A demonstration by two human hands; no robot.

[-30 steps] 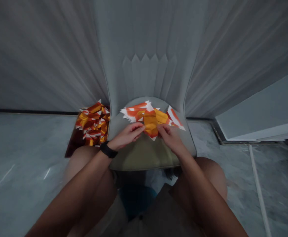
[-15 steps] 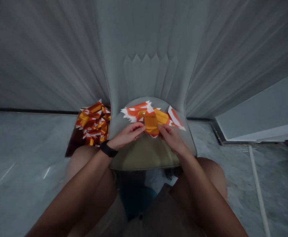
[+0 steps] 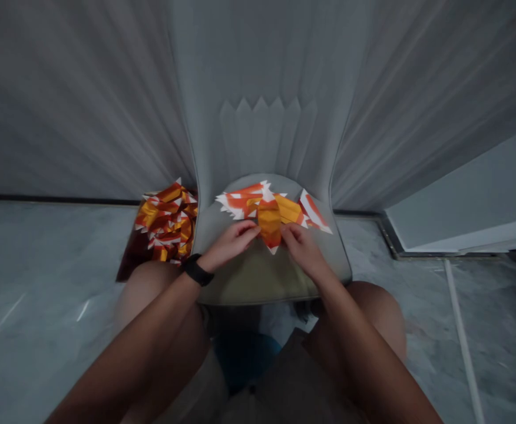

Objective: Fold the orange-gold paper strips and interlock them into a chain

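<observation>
Between my two hands is a folded gold-and-orange paper [image 3: 270,221] with a pale pointed tip facing me. My left hand [image 3: 235,240], with a black band on the wrist, pinches its left edge between thumb and fingers. At its right edge, the closed fingers of my right hand [image 3: 301,242] grip it. Behind it on the chair seat lie orange-and-white paper sheets with jagged edges [image 3: 242,199], a gold paper piece [image 3: 290,209] and a white-and-orange pointed piece [image 3: 314,211].
The grey chair [image 3: 258,282] faces me, its backrest rising against grey curtains [image 3: 85,106]. To its left, a dark red container [image 3: 129,262] holds a heap of gold-and-orange folded papers [image 3: 172,218]. My knees flank the seat. A pale panel [image 3: 470,194] stands at right.
The paper between my hands has gone from a broad, square-looking face to a narrower form with a longer pointed tip toward me. My right hand has shifted slightly left.
</observation>
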